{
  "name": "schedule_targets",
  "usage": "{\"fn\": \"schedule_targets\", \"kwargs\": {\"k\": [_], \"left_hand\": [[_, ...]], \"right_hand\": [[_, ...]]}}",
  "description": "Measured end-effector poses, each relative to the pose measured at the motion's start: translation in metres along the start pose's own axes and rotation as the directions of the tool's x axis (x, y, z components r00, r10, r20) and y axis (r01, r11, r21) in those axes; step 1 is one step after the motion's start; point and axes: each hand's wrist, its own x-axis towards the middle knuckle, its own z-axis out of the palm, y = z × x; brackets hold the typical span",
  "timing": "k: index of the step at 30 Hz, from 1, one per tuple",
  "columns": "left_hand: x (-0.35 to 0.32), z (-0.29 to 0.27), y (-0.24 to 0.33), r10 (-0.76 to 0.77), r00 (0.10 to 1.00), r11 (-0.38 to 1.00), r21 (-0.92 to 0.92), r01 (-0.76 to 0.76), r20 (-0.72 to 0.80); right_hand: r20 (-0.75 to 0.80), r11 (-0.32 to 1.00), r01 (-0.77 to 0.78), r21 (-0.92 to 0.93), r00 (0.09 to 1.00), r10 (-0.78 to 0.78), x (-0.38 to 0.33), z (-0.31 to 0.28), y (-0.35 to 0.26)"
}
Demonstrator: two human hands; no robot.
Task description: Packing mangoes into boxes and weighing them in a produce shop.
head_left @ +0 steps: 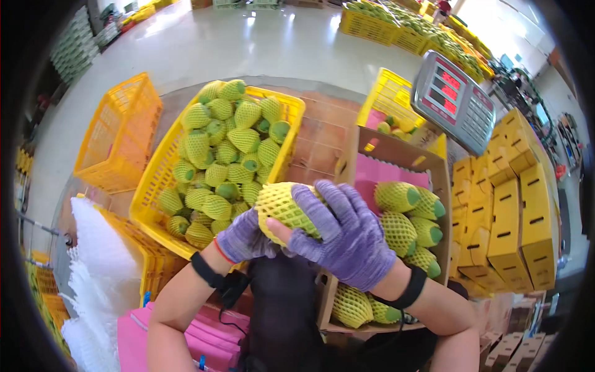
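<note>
Between my two hands, in front of my body, is a mango in a yellow foam net [286,209]. My left hand [243,237], in a purple knit glove, grips it from the left and below. My right hand [347,232], gloved alike with a bare thumb tip, closes over its right side and top. To the right, partly behind that hand, a cardboard box [447,186] holds several netted mangoes [396,234] with green ends showing, beside a pink sheet [387,168]. A yellow crate [144,180] full of netted green mangoes [246,140] stands to the left.
A scale with a lit red display [452,102] stands beyond the box, beside a smaller yellow crate [387,93]. Another yellow crate [118,133] is at far left. White foam nets [102,279] and pink sheets [180,341] lie near my left arm. Yellow cartons [505,217] are stacked at right.
</note>
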Motion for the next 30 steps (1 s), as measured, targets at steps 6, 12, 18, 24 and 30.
{"fn": "schedule_targets", "kwargs": {"k": [6, 12, 18, 24, 30], "left_hand": [[-0.032, -0.028, 0.024, 0.109, 0.992, 0.91, 0.408, -0.076, -0.059], [-0.064, -0.159, 0.092, 0.761, 0.346, 0.201, 0.707, 0.678, -0.548], [-0.118, -0.274, 0.14, 0.723, -0.451, 0.65, 0.294, 0.701, -0.522], [-0.121, -0.31, 0.137, 0.64, -0.478, 0.737, 0.305, 0.603, -0.602], [-0.119, -0.27, 0.146, 0.683, -0.119, 0.719, 0.634, 0.284, -0.721]], "right_hand": [[-0.153, 0.926, -0.369, 0.083, 0.913, 0.378, -0.022, -0.01, 0.052], [0.276, 0.679, -0.704, -0.206, 0.624, 0.731, -0.033, 0.028, 0.123], [0.555, 0.848, -0.377, -0.372, 0.642, 0.529, -0.051, 0.036, 0.1], [0.563, 0.847, -0.528, 0.061, 0.719, 0.407, -0.037, 0.017, 0.141], [0.748, 0.402, -0.914, 0.05, 0.301, 0.592, -0.091, 0.018, 0.171]]}}
